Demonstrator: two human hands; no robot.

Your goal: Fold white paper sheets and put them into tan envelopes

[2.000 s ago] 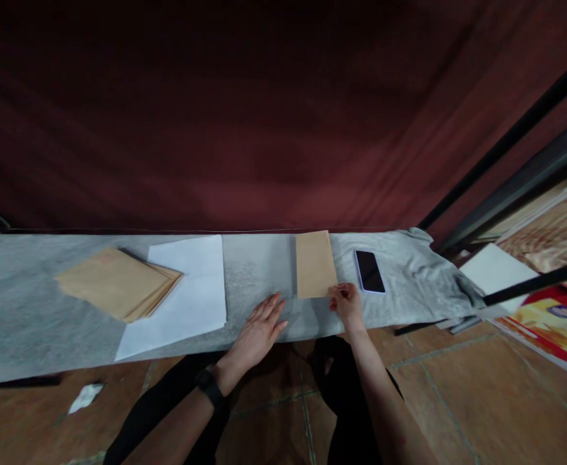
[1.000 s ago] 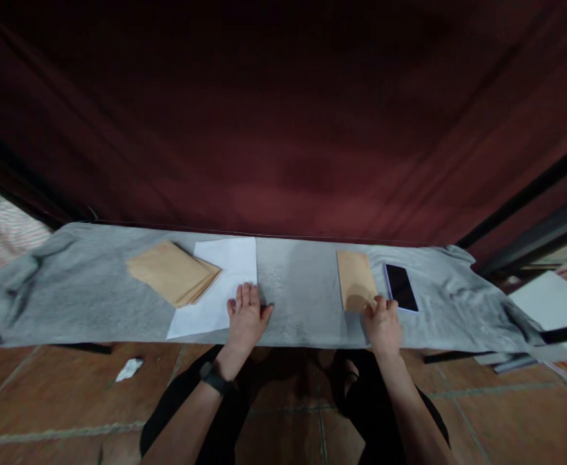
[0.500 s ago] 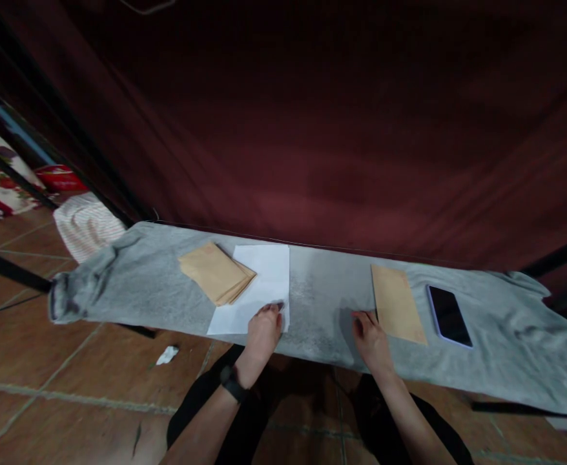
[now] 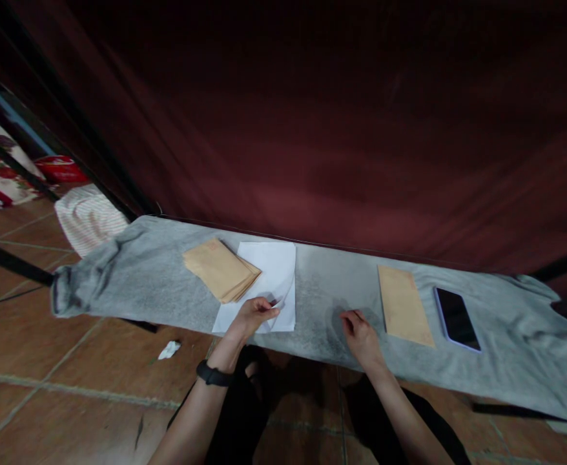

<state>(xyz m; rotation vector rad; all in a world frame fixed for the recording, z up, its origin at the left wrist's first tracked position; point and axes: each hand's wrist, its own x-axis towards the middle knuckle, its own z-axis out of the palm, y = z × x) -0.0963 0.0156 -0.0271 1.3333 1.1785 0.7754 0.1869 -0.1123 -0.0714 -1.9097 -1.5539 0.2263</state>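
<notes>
My left hand [image 4: 254, 314] pinches the near right corner of the top sheet of white paper [image 4: 274, 265] and has curled it up off the sheet or sheets beneath. Partly over the paper's left side lies a fanned stack of brown envelopes [image 4: 219, 270]. My right hand [image 4: 360, 332] hovers close above the grey cloth, its fingers curled together, and whether anything is between them I cannot make out. Just right of that hand, apart from it, a single brown envelope [image 4: 405, 305] lies flat.
A phone [image 4: 456, 319] with a purple edge rests right of the single envelope. Grey cloth [image 4: 133, 278] covers the narrow table. A dark red curtain [image 4: 303, 142] hangs behind it. Striped fabric [image 4: 90, 218] is at the left end, and a crumpled white scrap [image 4: 169, 350] lies on the tiled floor.
My left hand has turned and moved slightly left, lifting and curling the paper's corner. My right hand has shifted slightly left, away from the single envelope.
</notes>
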